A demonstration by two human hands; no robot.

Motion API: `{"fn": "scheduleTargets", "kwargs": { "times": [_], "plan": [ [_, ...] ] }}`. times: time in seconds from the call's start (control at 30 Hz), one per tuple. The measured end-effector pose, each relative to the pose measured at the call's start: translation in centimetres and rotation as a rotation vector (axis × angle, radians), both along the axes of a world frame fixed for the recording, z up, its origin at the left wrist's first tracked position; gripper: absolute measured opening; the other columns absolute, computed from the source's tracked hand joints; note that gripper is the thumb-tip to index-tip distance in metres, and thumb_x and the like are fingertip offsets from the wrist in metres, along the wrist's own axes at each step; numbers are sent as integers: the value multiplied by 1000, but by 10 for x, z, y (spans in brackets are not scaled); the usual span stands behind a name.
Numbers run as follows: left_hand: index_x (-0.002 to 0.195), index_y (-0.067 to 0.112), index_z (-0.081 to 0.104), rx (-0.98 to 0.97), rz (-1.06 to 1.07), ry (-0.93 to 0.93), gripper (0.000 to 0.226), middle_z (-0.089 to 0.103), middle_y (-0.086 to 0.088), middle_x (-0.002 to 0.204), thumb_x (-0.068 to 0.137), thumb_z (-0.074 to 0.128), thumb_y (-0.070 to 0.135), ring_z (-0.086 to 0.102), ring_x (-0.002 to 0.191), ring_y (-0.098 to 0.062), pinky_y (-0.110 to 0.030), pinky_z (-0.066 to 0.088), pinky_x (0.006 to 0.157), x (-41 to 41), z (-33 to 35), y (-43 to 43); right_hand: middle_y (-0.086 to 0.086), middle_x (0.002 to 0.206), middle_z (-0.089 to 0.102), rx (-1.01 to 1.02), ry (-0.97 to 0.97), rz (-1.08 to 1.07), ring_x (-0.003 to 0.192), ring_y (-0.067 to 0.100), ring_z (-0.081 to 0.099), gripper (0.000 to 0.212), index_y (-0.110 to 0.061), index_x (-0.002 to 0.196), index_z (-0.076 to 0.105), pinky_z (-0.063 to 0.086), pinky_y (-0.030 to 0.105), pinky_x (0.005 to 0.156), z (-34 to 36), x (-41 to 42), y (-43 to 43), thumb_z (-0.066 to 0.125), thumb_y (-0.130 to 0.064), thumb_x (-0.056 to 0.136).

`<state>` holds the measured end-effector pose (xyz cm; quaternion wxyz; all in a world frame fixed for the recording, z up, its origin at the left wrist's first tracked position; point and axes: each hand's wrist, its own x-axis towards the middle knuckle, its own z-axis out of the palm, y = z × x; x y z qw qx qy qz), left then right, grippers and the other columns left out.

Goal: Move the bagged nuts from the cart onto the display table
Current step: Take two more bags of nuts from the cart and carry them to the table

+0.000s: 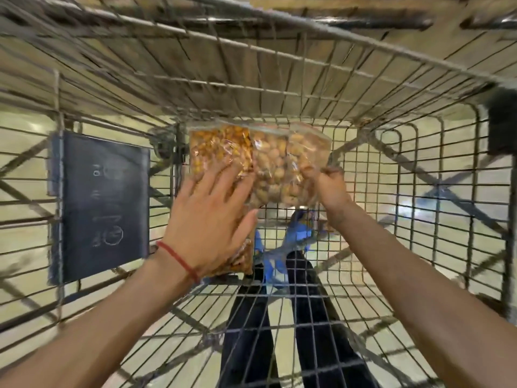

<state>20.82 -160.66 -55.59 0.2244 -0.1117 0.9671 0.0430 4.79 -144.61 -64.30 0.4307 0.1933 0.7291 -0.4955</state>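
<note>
- the bagged nuts [270,166] sit in the centre of the frame, inside the wire cart [363,44], against its mesh. they lie just above both hands in the picture, and both hands already touch them.
- the bags lie side by side in a row that runs left to right across the frame. each bag's own long axis looks to run up and down the frame.
- left hand [207,217]: fingers spread and fairly straight, lying flat on the orange bag [218,147] at the row's left end. it covers more of the stock than the other hand does.
- right hand [331,189]: fingers curled, pinching the right edge of the brownish bag [305,147] at the row's right end.
- judgement: with a hand at each end, the row looks set to come up as one bundle, lifted towards the cart's rim. the display table is not in view.
- count: three bags show in the row, orange, pale and brownish. orange nuts also show under the left palm near the wrist, and i cannot tell whether that is a fourth bag or more of the first.
- also counted: one dark placard [103,205] on the mesh at left, and one red thread [179,259] on the left wrist.
</note>
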Motion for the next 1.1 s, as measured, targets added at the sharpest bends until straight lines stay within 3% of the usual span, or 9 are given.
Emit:
{"fn": "scheduleTargets", "kwargs": {
  "times": [0.1, 0.17, 0.23, 0.33, 0.47, 0.7, 0.77, 0.87, 1.1],
  "plan": [
    [150, 16, 46, -5, -9, -7, 65, 52, -14, 150, 100, 29, 54, 43, 142, -33, -53, 39, 111, 2, 1, 0, 5, 110, 72, -33, -70, -50, 74, 7, 72, 18, -12, 114, 58, 53, 12, 53, -2, 1, 4, 69, -8, 101],
    [150, 16, 47, -1, -5, -5, 65, 53, -14, 150, 100, 29, 54, 44, 141, -32, -52, 40, 110, 2, 2, 0, 3, 100, 71, -43, -74, -86, 60, 1, 72, 21, -8, 116, 58, 50, 13, 46, -4, 1, 6, 70, -3, 99],
    [150, 16, 46, 7, 11, 1, 64, 53, -13, 149, 101, 29, 54, 44, 141, -32, -52, 40, 110, 2, 3, -1, 0, 97, 70, -27, -58, -113, 65, 5, 72, 23, -16, 99, 54, 53, 15, 49, -7, 1, 7, 73, -3, 97],
    [151, 17, 45, 18, 20, 12, 64, 52, -11, 150, 101, 29, 54, 43, 142, -31, -51, 41, 109, 3, 3, 0, 3, 104, 74, -37, -47, -116, 82, 14, 73, 31, -15, 105, 57, 55, 16, 53, -7, 1, 10, 83, -12, 90],
    [152, 17, 43, 35, 27, 13, 64, 51, -11, 151, 102, 28, 54, 44, 142, -31, -52, 41, 111, 5, 1, 0, -2, 76, 78, -136, -143, -62, 59, 10, 74, 18, -8, 111, 75, 54, 19, 47, 1, -5, 10, 77, -13, 94],
    [152, 18, 41, 60, 37, -7, 64, 50, -11, 153, 102, 24, 54, 42, 144, -30, -52, 39, 113, 4, -2, -3, 1, 95, 83, -235, -332, 11, 80, 18, 81, 34, -17, 113, 72, 65, 36, 72, 3, -23, 5, 72, -45, 93],
    [151, 18, 42, 61, 37, -3, 63, 51, -10, 152, 103, 24, 54, 43, 143, -30, -51, 40, 113, 3, -3, -4, 4, 98, 82, -252, -335, 11, 89, 22, 79, 31, -16, 112, 74, 64, 42, 83, 0, -22, 1, 71, -43, 97],
    [150, 18, 43, 69, 49, 4, 62, 51, -9, 151, 103, 26, 54, 43, 142, -30, -50, 40, 112, 0, -2, -5, 2, 93, 83, -253, -284, -24, 87, 21, 80, 18, -15, 109, 73, 65, 34, 70, -6, -17, 0, 70, -31, 101],
    [150, 17, 43, 82, 62, 42, 58, 51, -9, 150, 105, 35, 52, 43, 141, -29, -51, 45, 108, -2, 0, -7, 14, 114, 81, -291, -196, -95, 102, 33, 79, 26, -9, 117, 76, 67, 44, 78, -4, -8, 14, 79, -20, 94]
  ]
}}
